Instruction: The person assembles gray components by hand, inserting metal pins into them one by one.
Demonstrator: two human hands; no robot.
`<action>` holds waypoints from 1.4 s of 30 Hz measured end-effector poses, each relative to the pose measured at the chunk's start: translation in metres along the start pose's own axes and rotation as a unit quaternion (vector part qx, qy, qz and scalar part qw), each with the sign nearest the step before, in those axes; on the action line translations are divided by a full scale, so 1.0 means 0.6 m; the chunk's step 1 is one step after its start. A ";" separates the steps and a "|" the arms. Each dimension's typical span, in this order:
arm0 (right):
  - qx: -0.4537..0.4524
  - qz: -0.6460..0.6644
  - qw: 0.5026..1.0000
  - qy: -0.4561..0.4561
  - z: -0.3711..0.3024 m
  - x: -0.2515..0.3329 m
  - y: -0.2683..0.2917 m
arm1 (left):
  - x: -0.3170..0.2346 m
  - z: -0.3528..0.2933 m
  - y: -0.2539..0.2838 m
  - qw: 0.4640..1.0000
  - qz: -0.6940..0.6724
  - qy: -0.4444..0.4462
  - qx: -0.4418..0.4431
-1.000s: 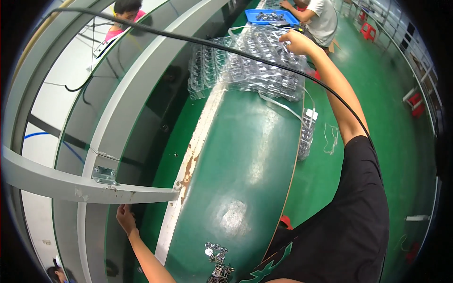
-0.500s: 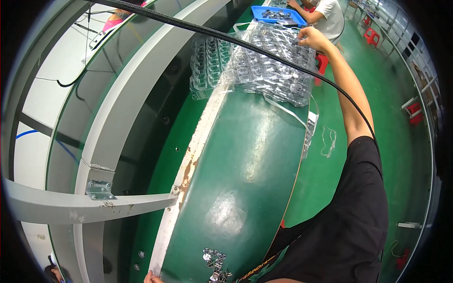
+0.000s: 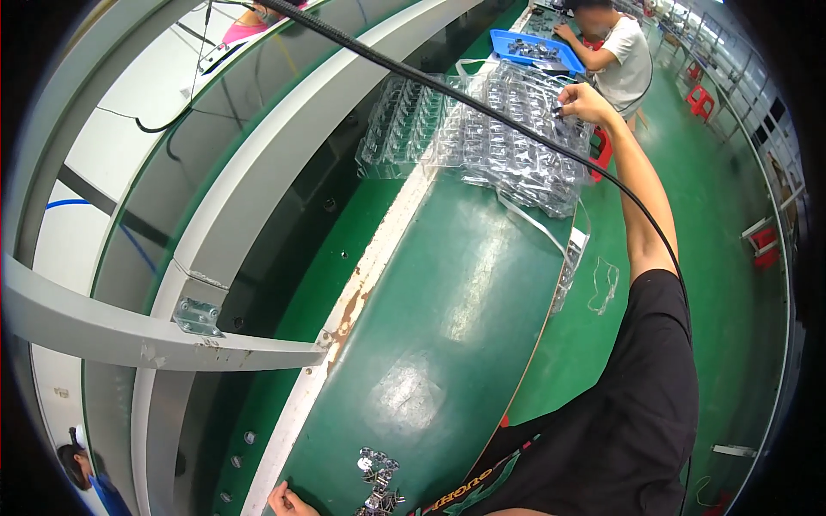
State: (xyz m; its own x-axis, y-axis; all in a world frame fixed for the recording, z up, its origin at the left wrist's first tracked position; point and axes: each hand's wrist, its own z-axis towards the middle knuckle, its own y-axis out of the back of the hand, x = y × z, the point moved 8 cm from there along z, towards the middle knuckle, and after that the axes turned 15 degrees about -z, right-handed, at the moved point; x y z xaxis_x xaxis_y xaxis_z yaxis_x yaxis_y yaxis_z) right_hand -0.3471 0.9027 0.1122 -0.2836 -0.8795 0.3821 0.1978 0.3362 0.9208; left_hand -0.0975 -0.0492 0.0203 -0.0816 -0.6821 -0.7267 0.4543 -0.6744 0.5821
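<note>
My right hand (image 3: 588,105) reaches out over the far end of the bench. Its fingertips pinch a small dark part (image 3: 557,112), too small to name, just above a stack of clear plastic blister trays (image 3: 508,129) with rows of moulded pockets. Some small pieces seem to sit in the pockets. My left hand (image 3: 291,500) lies at the near left edge of the bench, partly cut off by the frame; its visible fingers are loosely bent and hold nothing. To its right is a small pile of shiny metal parts (image 3: 379,482).
A black cable (image 3: 482,107) crosses the view above the trays. A blue tray (image 3: 564,62) of metal parts stands beyond them, near a seated person in white (image 3: 626,64). Left of the green bench (image 3: 439,284), a grey metal frame (image 3: 249,344) joins its edge. Red stools (image 3: 701,103) stand on the floor.
My view has shifted, so the bench and trays appear lower and farther right. My left hand has come away from the bench's edge strip, inward. My right hand stays at the trays with the small part.
</note>
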 end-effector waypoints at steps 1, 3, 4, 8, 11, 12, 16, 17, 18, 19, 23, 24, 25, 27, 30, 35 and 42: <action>-0.014 0.025 1.000 0.000 -0.007 0.001 0.006 | -0.001 -0.001 -0.002 1.000 -0.001 -0.002 0.001; -0.052 0.061 0.997 -0.005 -0.024 -0.004 0.031 | 0.000 -0.003 -0.011 1.000 -0.007 0.003 0.005; -0.086 0.099 0.991 -0.007 -0.037 0.006 0.044 | -0.004 -0.003 -0.016 1.000 -0.007 0.001 0.007; -0.059 0.088 0.980 0.166 -0.143 0.195 0.018 | 0.045 -0.011 -0.017 0.998 -0.039 0.026 -0.028; 0.076 0.087 0.965 0.237 -0.305 0.365 -0.093 | 0.040 -0.023 -0.008 0.992 -0.045 0.076 -0.094; 0.063 0.074 0.949 0.301 -0.363 0.439 -0.122 | 0.058 -0.024 0.000 0.986 -0.055 0.115 -0.106; -0.146 -0.015 0.935 0.322 -0.495 0.508 -0.256 | 0.039 0.007 -0.045 0.985 -0.105 0.099 -0.097; -0.176 -0.049 0.919 0.349 -0.508 0.519 -0.283 | 0.045 0.006 -0.048 0.981 -0.115 0.125 -0.096; -0.164 -0.066 0.912 0.371 -0.516 0.532 -0.306 | 0.045 -0.006 -0.035 0.979 -0.108 0.131 -0.109; -0.154 -0.094 0.907 0.379 -0.527 0.535 -0.322 | 0.047 -0.004 -0.037 0.979 -0.114 0.127 -0.112; -0.115 -0.119 0.894 0.417 -0.562 0.521 -0.324 | 0.054 -0.010 -0.032 0.987 -0.096 0.079 -0.102; -0.112 -0.115 0.895 0.415 -0.571 0.515 -0.323 | 0.058 -0.014 -0.027 0.986 -0.097 0.077 -0.109; -0.110 -0.113 0.896 0.415 -0.573 0.513 -0.318 | 0.062 -0.019 -0.018 0.985 -0.100 0.076 -0.117; -0.122 -0.107 0.893 0.419 -0.566 0.516 -0.285 | 0.070 -0.032 0.002 0.983 -0.097 0.085 -0.130; -0.231 -0.085 0.865 0.438 -0.493 0.466 -0.211 | 0.071 -0.030 -0.012 0.979 -0.125 0.103 -0.124; -0.351 -0.255 0.888 0.155 -0.202 0.204 0.038 | 0.056 -0.015 -0.031 0.977 -0.145 0.111 -0.111; -0.029 -0.336 0.935 0.107 0.019 0.003 -0.066 | 0.083 -0.024 -0.019 0.975 -0.160 0.107 -0.114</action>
State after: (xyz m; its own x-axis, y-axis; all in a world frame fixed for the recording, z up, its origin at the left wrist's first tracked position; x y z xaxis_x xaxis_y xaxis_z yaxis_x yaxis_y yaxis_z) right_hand -0.3661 0.8917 0.0775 -0.1698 -0.9349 -0.3116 0.0951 -0.3302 0.9391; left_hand -0.0940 -0.0712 -0.0279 -0.0759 -0.3571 -0.9310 0.6238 -0.7454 0.2350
